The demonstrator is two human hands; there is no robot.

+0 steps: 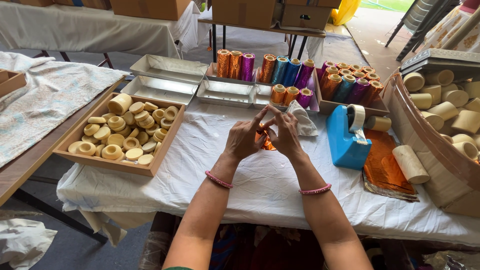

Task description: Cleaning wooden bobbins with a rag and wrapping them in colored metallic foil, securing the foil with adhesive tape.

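Orange foil piece point(264, 140) sits between our two hands above the white-clothed table point(260, 185), crinkled and shiny, mostly hidden by the fingers. Our left hand point(244, 137) and right hand point(286, 135) each close their grip on it, fingertips meeting over the top.

We count one wooden tray point(75, 155) at the left, heaped with cream rings and discs too many to number. Four empty metal trays point(165, 77) lie behind it. Six tall foil-wrapped rolls point(265, 67) stand in a row beyond them, in orange, purple and blue, with three short ones in front and a box of more at the right, which we cannot count surely. One blue tape dispenser point(346, 140) stands just right of our hands, beside one sheet of orange foil point(382, 167) with a cream roll lying on it.
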